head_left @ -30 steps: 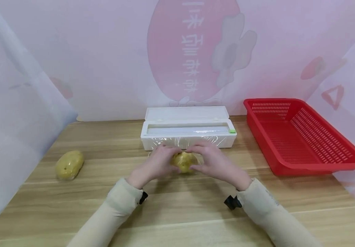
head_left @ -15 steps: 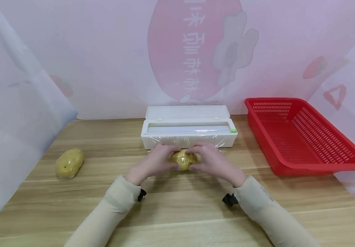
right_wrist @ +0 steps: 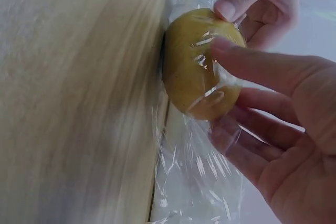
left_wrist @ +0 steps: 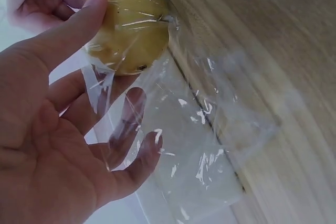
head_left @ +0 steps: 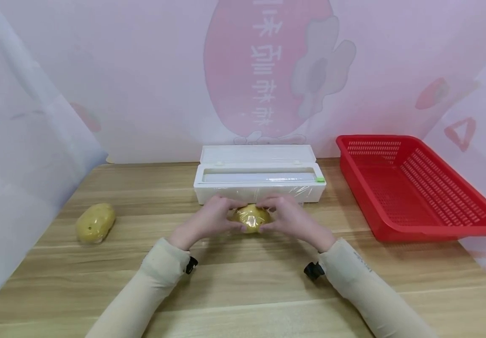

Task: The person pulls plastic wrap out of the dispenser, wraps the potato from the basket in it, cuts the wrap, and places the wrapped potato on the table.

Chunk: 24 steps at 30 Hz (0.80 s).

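In the head view, a yellow potato (head_left: 251,218) with clear cling film over it is held between my two hands, just in front of a white cling film box (head_left: 260,192). My left hand (head_left: 207,220) grips its left end, and my right hand (head_left: 292,221) grips the right end. Seen from the left wrist, my thumb presses on the potato (left_wrist: 128,24) while loose cling film (left_wrist: 194,135) spreads over the other fingers. The right wrist view shows my thumb on the shiny film and fingers beneath the potato (right_wrist: 186,72).
A wrapped potato (head_left: 95,223) lies at the left of the wooden table (head_left: 243,300). The box's lid (head_left: 257,154) stands raised, with a film roll (head_left: 260,178) inside. A red plastic basket (head_left: 416,197) stands at the right, close to the wall.
The potato has turned a little between my hands and moved slightly away from me, and the film's shine now lies across its top. Both hands keep their hold.
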Each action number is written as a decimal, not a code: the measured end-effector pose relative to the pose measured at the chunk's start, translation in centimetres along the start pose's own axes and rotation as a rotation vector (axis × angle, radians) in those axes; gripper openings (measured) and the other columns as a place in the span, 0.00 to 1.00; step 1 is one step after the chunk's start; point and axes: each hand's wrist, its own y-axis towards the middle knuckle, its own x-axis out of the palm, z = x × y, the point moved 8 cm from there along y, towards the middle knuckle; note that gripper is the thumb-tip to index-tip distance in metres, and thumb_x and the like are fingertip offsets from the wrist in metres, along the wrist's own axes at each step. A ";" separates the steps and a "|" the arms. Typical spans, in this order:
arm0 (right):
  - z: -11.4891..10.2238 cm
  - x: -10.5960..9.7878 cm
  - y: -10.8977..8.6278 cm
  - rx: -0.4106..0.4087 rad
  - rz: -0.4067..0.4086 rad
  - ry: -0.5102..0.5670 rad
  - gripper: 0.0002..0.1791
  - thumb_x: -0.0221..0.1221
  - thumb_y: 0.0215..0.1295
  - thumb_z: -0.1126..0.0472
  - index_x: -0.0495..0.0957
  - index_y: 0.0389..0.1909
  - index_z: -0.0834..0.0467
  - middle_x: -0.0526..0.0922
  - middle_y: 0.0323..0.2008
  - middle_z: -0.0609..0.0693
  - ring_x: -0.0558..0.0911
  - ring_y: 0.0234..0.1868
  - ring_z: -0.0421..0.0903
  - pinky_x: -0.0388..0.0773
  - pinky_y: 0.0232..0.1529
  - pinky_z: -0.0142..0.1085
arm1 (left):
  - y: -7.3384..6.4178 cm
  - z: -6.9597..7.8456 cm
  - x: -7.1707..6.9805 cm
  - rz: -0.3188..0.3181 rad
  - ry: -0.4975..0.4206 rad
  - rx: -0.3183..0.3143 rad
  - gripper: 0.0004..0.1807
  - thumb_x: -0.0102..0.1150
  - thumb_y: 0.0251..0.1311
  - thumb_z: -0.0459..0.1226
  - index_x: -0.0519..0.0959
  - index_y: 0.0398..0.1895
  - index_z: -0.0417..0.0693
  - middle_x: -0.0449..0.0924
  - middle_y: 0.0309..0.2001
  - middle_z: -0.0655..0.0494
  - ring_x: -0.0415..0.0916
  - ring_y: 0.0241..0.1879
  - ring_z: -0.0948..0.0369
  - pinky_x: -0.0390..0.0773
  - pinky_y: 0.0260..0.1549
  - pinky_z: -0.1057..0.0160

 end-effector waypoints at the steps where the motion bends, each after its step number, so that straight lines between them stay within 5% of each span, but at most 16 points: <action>1: 0.1 0.2 0.1 0.016 -0.011 -0.003 0.32 0.80 0.42 0.58 0.81 0.51 0.63 0.82 0.49 0.52 0.79 0.48 0.48 0.76 0.51 0.40 | 0.0 0.0 0.0 0.005 0.010 -0.002 0.32 0.76 0.49 0.45 0.80 0.58 0.45 0.82 0.52 0.52 0.77 0.51 0.55 0.73 0.52 0.54; 8: 0.3 1.6 0.8 0.136 -0.059 -0.071 0.47 0.83 0.34 0.53 0.73 0.57 0.64 0.75 0.52 0.53 0.75 0.50 0.48 0.74 0.52 0.42 | -0.4 1.1 -1.0 0.076 0.098 0.005 0.38 0.73 0.55 0.43 0.68 0.66 0.37 0.75 0.59 0.44 0.69 0.60 0.46 0.68 0.59 0.47; 16: 0.7 1.6 1.6 0.105 0.008 -0.159 0.39 0.81 0.39 0.57 0.72 0.52 0.62 0.75 0.45 0.51 0.76 0.42 0.45 0.76 0.43 0.40 | -0.6 1.8 -2.3 0.152 0.265 0.088 0.33 0.76 0.50 0.43 0.77 0.58 0.39 0.78 0.54 0.46 0.72 0.54 0.49 0.70 0.55 0.51; 24: 1.6 0.9 1.9 0.118 0.006 0.007 0.33 0.80 0.40 0.58 0.78 0.50 0.59 0.79 0.44 0.48 0.77 0.43 0.45 0.76 0.46 0.41 | -1.4 1.9 -1.9 0.162 0.301 0.151 0.34 0.80 0.44 0.44 0.78 0.54 0.40 0.77 0.52 0.47 0.72 0.54 0.49 0.71 0.54 0.51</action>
